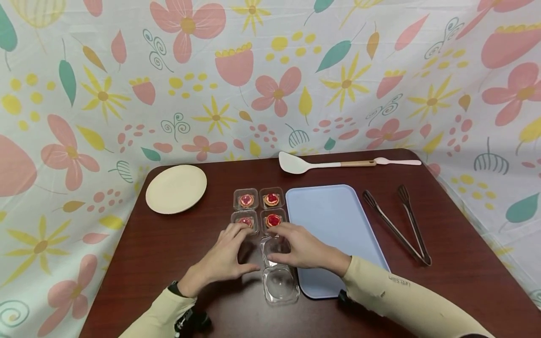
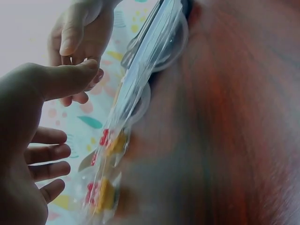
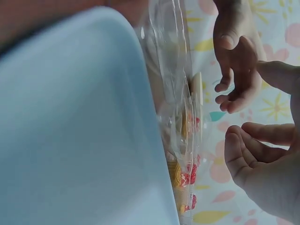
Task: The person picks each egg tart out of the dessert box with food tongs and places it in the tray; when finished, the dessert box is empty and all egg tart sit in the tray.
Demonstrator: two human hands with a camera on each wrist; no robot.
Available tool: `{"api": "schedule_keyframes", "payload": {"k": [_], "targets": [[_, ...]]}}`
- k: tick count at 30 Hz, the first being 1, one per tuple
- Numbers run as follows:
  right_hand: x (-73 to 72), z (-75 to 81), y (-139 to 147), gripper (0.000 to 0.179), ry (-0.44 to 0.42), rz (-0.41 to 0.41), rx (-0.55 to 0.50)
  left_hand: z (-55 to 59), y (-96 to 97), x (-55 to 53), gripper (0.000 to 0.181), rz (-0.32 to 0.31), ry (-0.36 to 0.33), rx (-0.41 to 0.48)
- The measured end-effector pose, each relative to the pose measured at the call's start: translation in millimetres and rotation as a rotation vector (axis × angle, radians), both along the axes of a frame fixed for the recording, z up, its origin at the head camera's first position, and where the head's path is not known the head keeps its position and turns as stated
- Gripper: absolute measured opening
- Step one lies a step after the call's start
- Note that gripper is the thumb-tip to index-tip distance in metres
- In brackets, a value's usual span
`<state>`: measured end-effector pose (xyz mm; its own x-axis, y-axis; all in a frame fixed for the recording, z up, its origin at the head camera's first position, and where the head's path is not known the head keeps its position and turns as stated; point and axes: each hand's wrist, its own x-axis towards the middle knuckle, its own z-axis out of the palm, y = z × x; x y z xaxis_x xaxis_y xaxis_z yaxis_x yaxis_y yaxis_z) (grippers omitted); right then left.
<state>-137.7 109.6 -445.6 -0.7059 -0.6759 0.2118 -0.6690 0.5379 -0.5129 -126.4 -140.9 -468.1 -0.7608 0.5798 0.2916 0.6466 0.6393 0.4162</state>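
I've got L hand (image 1: 221, 259) & R hand (image 1: 305, 248) apart, palms facing, fingers (image 2: 49, 170) relaxed, thumbs (image 1: 248, 269) twd gap btwn, sleeved forearms (image 1: 397, 291) behind each.

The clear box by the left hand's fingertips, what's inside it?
Inside that clear box sits a small tart with a reddish topping. From the head view, the left hand hides the nearer part, and the tart's underside can't be seen.
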Motion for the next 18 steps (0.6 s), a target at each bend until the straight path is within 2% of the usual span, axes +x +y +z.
{"api": "schedule_keyframes", "payload": {"k": [8,18], "targets": [[-23.4,-0.5,-12.3,0.057,-0.019,-0.036,-0.026,-2.5,-7.6,-16.1,0.083,0.044,0.004,0.025],[-51.2,4.4,-27.9,0.051,-0.095,-0.042,-0.039,-8.4,-16.4,-34.1,0.079,0.089,-0.005,0.043]]}}
